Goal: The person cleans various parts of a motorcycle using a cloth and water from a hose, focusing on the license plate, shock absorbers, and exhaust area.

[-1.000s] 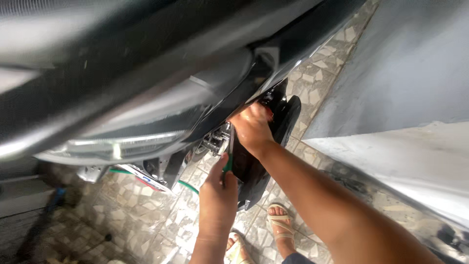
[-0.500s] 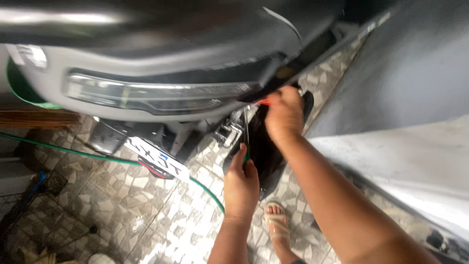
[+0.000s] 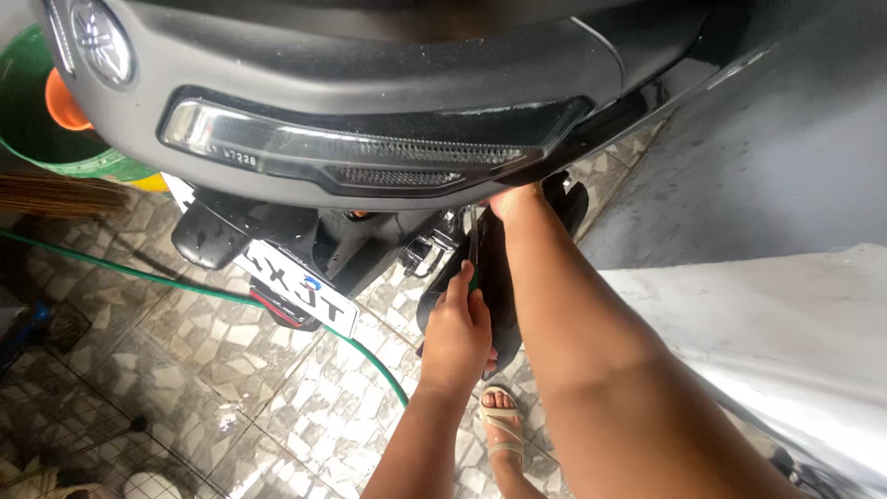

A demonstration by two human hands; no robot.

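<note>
I look down at the rear of a dark scooter with a long tail light (image 3: 370, 152). My left hand (image 3: 457, 333) is closed around the green handle of a screwdriver (image 3: 473, 263), whose shaft points up toward the underside of the tail. My right hand (image 3: 515, 198) reaches up under the tail's edge beside the black rear wheel (image 3: 504, 277). Its fingers are hidden by the bodywork, so what it holds cannot be seen.
A number plate (image 3: 300, 288) hangs below the tail. A green hose (image 3: 185, 288) crosses the wet tiled floor. A green basin (image 3: 37, 129) and a broom (image 3: 55, 194) stand at the left. A grey wall (image 3: 776, 139) and pale ledge (image 3: 767, 314) close the right. My sandalled foot (image 3: 499, 425) is below.
The view has swung so the whole tail light and number plate show. My right hand has slid further up under the tail. My left hand keeps hold of the screwdriver.
</note>
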